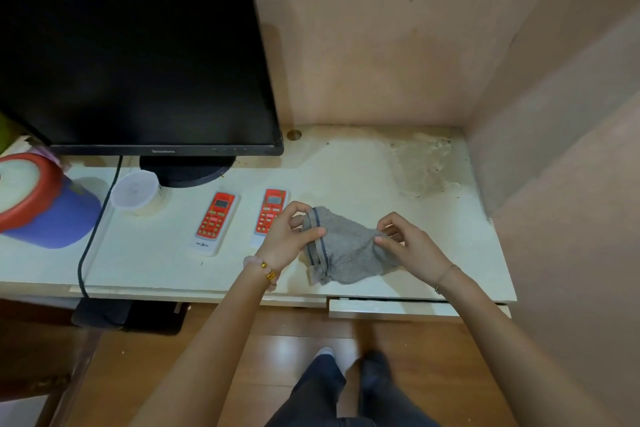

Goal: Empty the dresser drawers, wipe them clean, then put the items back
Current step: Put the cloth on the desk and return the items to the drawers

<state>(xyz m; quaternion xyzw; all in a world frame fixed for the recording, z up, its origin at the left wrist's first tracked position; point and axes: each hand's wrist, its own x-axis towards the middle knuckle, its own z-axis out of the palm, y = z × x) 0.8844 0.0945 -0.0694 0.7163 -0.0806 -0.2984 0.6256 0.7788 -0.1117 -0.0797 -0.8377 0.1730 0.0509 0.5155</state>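
Observation:
A grey cloth (343,246) with a dark stripe along one edge lies bunched on the white desk top (346,166). My left hand (289,239) pinches its striped left edge. My right hand (408,243) grips its right end. Both hands hold the cloth just above the desk surface, near the front edge. Below the front edge at the right, a white drawer (391,308) sticks out a little; its inside is hidden.
Two red and white remotes (214,222) (272,210) lie left of the cloth. A black monitor (138,62) stands at the back left, with a clear lidded tub (136,192), a blue container (59,215) with a red lid, and a black cable (85,253). Walls close the right side.

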